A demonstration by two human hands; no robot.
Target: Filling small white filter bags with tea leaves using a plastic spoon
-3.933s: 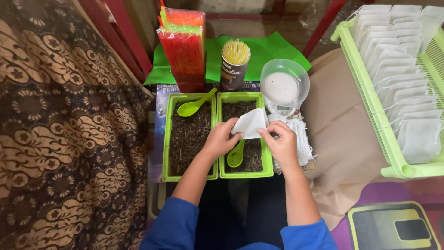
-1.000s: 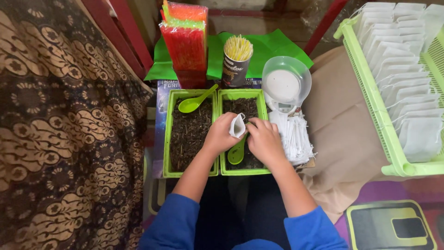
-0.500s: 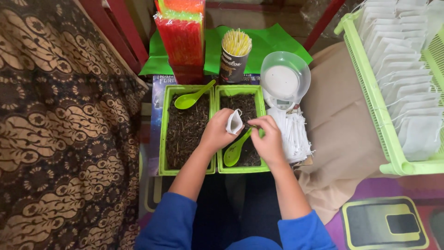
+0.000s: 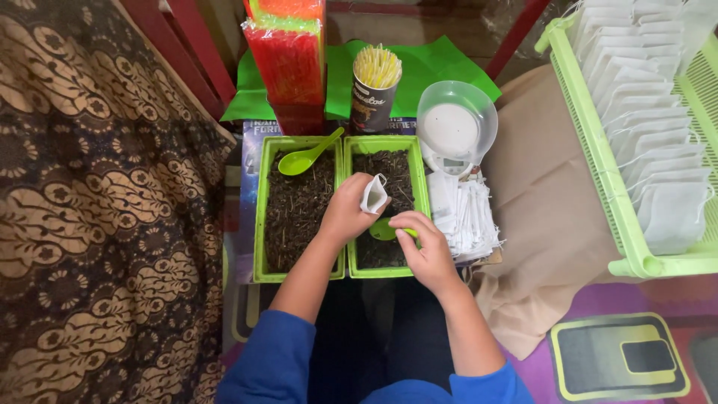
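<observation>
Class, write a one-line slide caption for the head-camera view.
Left hand holds an open white pouch over a green tray of dark dried leaves while the right hand grips a green scoop.

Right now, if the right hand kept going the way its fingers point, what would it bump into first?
The right hand points up-left, gripping a green spoon. Going on, it would probably meet the small white bag in the left hand first, though height is hard to judge from above.

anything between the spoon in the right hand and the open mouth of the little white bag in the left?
Nothing visible. The left hand holds the white bag mouth-open over the right green tray. The right hand holds the green spoon just below it, with only loose dark material underneath.
</observation>
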